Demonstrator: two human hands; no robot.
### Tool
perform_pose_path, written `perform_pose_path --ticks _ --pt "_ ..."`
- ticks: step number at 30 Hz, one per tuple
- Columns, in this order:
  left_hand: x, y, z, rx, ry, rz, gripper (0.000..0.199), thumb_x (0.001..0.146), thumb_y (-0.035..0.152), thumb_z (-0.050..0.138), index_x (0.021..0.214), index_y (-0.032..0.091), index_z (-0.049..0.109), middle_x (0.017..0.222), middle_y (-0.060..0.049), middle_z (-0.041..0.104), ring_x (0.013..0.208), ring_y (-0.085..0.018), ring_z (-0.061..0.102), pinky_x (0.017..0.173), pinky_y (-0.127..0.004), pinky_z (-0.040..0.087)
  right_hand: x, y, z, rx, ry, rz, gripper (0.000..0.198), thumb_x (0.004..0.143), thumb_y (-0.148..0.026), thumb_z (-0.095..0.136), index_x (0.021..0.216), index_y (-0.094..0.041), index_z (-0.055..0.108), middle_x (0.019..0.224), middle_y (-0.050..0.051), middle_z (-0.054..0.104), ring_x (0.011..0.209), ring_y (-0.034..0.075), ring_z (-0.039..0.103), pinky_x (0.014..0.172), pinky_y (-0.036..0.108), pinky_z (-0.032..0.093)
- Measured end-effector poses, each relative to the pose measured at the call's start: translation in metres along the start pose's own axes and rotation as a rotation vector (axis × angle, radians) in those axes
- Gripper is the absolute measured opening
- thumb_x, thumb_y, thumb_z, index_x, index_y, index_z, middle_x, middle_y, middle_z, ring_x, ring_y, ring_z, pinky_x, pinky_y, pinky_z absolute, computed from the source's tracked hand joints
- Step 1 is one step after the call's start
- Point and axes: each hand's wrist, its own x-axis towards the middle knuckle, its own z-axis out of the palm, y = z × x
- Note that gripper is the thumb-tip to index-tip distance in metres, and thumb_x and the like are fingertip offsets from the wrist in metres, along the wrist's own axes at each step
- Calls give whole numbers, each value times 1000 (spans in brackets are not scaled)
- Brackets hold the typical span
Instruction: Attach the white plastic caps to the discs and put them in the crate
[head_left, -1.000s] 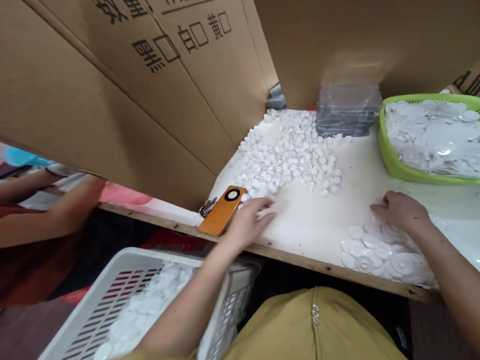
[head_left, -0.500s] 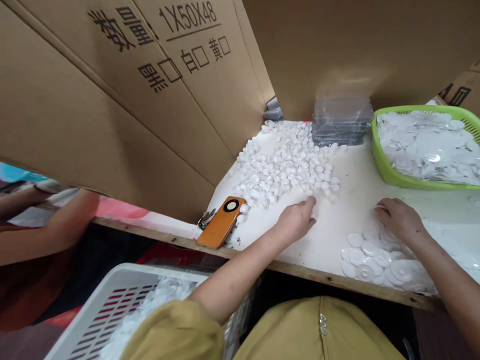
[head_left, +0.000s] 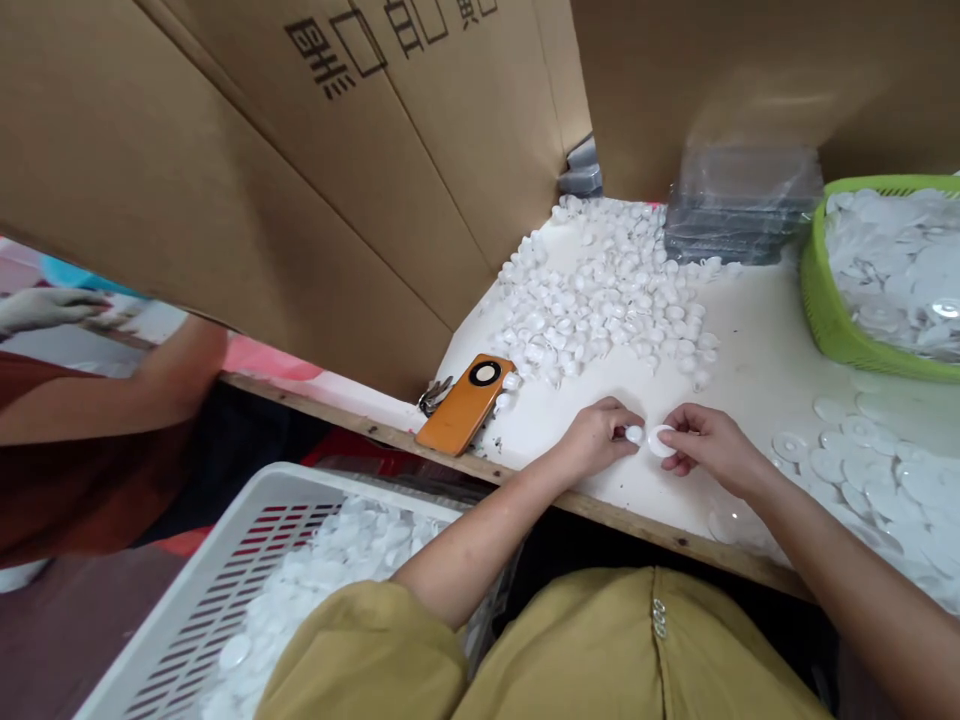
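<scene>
Over the front of the white table, my left hand point(head_left: 602, 438) pinches a small white plastic piece point(head_left: 634, 435) at its fingertips. Facing it closely, my right hand point(head_left: 709, 447) grips a flat white plastic disc point(head_left: 661, 441) between thumb and fingers. The disc and the small piece are a narrow gap apart. Beyond my left hand spreads a pile of small white plastic pieces point(head_left: 600, 290). To the right of my right hand lie many loose white discs point(head_left: 870, 465), partly behind my right forearm.
A green basket point(head_left: 840, 335) of white discs stands at the right, beside stacked clear plastic packs point(head_left: 739, 205). An orange phone point(head_left: 461, 410) lies near the table edge. Cardboard point(head_left: 420, 200) walls the left side. Below is a white crate point(head_left: 247, 530); a co-worker's arm point(head_left: 142, 390) shows left.
My right hand has come left from the discs, holding one disc, and now meets my left hand. The view has shifted right and down.
</scene>
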Motion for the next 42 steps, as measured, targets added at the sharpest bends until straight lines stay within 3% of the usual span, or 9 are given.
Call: perform_pose_path --ticks 3,6,11,16,21,30,37,42 --pt "3 -1 2 79 -28 20 23 74 32 71 91 18 69 85 -2 59 76 -13 60 69 -23 47 10 -2 12 13 -17 20 24 67 -37 70 74 -18 56 63 -1 60 55 15 64 48 24 49" --pt "8 -1 4 182 -53 0 33 70 44 72 88 17 64 83 -2 59 81 -18 60 70 -26 47 21 0 18 -169 15 -25 20 69 -35 68 74 -19 57 60 -4 57 49 12 59 44 22 45" --pt "9 -2 2 182 -65 20 30 71 35 70 94 17 60 86 -3 62 83 -19 60 69 -26 46 26 -1 17 -288 40 -26 22 70 -36 68 76 -21 54 59 -6 56 43 9 53 38 20 36" --pt "8 -5 -3 143 -96 81 25 79 42 63 84 17 60 79 -2 61 77 -17 59 63 -24 41 25 -5 14 -226 -42 64 27 68 -37 71 75 -20 52 55 -4 58 47 12 57 41 21 40" --pt "9 -5 -4 131 -119 95 33 81 51 60 81 18 59 80 -2 60 78 -17 59 61 -24 39 23 -3 13 -199 -21 67 33 65 -41 74 75 -19 52 57 -3 60 49 13 59 43 23 43" --pt "5 0 -13 148 -167 95 26 80 42 61 89 17 60 87 -3 62 81 -18 59 68 -25 43 22 -2 14 -300 8 63 28 68 -39 70 74 -21 50 57 -5 57 47 12 57 41 21 41" --pt "18 6 -21 117 -290 -66 34 78 46 63 95 17 59 89 -2 65 81 -19 60 62 -25 40 35 -1 6 -421 -48 76 24 69 -34 66 74 -22 46 56 -8 49 39 9 46 33 21 36" --pt "27 8 -23 162 -367 -73 37 75 43 66 101 18 57 91 -2 65 81 -19 60 62 -26 39 38 3 5 -445 -38 61 25 66 -32 66 73 -23 44 56 -8 46 41 9 43 32 21 36"
